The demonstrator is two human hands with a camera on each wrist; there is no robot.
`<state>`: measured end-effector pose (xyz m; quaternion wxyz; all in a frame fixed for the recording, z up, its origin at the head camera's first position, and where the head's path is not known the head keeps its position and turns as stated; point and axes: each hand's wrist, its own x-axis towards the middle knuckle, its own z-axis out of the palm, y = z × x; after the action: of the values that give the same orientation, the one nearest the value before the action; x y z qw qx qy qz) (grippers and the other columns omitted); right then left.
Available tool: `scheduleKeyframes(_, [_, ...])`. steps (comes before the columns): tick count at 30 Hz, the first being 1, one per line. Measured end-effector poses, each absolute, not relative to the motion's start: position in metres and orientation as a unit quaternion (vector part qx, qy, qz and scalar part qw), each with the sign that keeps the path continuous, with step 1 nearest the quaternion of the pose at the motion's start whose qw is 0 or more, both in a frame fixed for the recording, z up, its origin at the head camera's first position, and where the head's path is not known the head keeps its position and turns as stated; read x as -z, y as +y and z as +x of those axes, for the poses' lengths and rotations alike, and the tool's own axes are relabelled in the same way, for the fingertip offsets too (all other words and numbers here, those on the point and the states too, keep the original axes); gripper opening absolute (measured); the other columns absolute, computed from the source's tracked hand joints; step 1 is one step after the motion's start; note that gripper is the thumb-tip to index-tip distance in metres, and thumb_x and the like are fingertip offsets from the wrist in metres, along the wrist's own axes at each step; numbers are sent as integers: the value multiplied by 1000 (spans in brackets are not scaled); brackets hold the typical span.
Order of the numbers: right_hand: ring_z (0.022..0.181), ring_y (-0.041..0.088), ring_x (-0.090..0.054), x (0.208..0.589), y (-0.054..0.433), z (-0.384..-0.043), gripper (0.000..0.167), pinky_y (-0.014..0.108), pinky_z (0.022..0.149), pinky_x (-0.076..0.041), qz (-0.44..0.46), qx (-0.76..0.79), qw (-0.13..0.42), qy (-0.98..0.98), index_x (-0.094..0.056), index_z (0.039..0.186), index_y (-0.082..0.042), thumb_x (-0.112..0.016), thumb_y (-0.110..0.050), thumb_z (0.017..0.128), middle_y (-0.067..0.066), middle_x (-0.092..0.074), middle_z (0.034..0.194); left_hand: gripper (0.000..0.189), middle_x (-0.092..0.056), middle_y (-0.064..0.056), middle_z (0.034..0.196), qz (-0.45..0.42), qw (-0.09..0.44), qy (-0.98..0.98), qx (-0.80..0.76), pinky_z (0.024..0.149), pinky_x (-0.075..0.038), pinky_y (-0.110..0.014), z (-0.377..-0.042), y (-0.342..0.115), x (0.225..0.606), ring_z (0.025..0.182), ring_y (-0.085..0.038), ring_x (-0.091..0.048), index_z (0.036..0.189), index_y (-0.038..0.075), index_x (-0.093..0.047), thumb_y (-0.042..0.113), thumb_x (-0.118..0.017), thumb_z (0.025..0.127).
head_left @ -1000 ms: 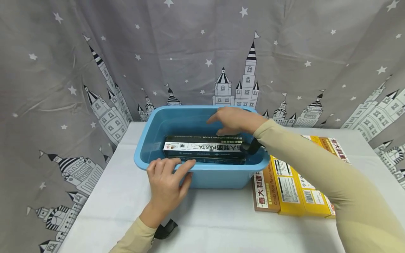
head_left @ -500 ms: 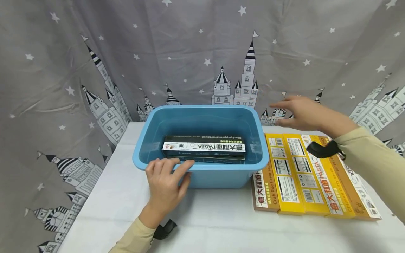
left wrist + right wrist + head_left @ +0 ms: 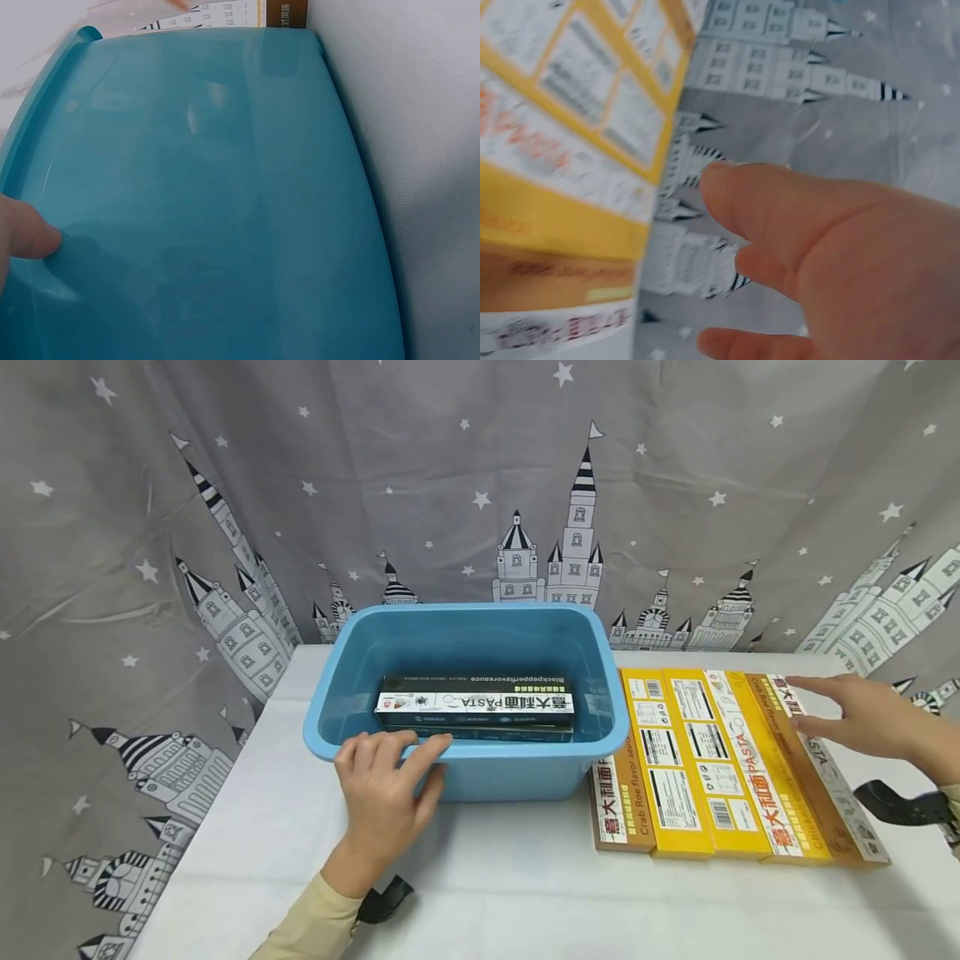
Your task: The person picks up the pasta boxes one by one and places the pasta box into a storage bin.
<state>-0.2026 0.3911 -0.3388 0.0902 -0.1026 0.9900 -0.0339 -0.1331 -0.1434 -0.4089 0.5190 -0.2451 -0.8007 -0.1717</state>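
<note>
A blue plastic bin (image 3: 495,777) stands on the table, and my left hand (image 3: 386,793) grips its front rim, fingers over the edge. The thumb (image 3: 34,231) presses the outer wall in the left wrist view. Inside the bin lie dark pasta boxes (image 3: 474,703) with a white PASTA strip, the front one partly hidden by the rim. My right hand (image 3: 873,718) holds nothing; its thumb and fingers are spread at the far end of the rightmost brown pasta box (image 3: 806,760). The right wrist view shows the fingers (image 3: 761,199) apart, beside the boxes' ends.
Several yellow and brown pasta boxes (image 3: 686,777) lie side by side right of the bin, the leftmost close against it. White cloth covers the table (image 3: 510,893). Behind hangs a grey curtain (image 3: 420,468) printed with castles and stars.
My right hand has left the bin, swung right and come down by the rightmost box. The left hand keeps its hold on the rim. The head view has shifted slightly.
</note>
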Motion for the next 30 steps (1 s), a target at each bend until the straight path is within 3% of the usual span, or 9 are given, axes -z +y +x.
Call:
scheduleKeyframes(4, [113,66,-48,356,405,-190,76,70,83,-51,-77,46,96,991,-38,145,15,-69,-32,94,52,-42,133,21,-62,-14,88,-247,520,-799,172,87,-27,-54,-134,-143,408,85,-32,-51,104,17,-75,20,-55,98])
scheduleKeyframes(11, [123,75,-24,382,411,-177,86,84,95,-32,-13,92,130,987,-13,156,8,-49,-50,103,59,-15,139,21,-62,-13,88,-246,527,-795,171,87,-28,-53,-135,-143,408,83,-32,-51,103,17,-76,20,-56,97])
scheduleKeyframes(20, [118,82,-27,422,413,-155,88,84,87,-38,11,126,158,979,-14,153,13,-36,-57,105,61,-11,138,21,-62,-13,88,-249,524,-796,170,87,-28,-53,-134,-143,409,84,-32,-52,104,17,-75,22,-55,99])
scheduleKeyframes(30, [116,83,-27,447,405,-139,87,84,83,-39,53,138,136,980,-2,157,4,-28,-61,104,60,-8,139,22,-63,-13,88,-248,525,-796,170,88,-27,-53,-133,-143,409,84,-32,-52,104,16,-75,23,-54,100])
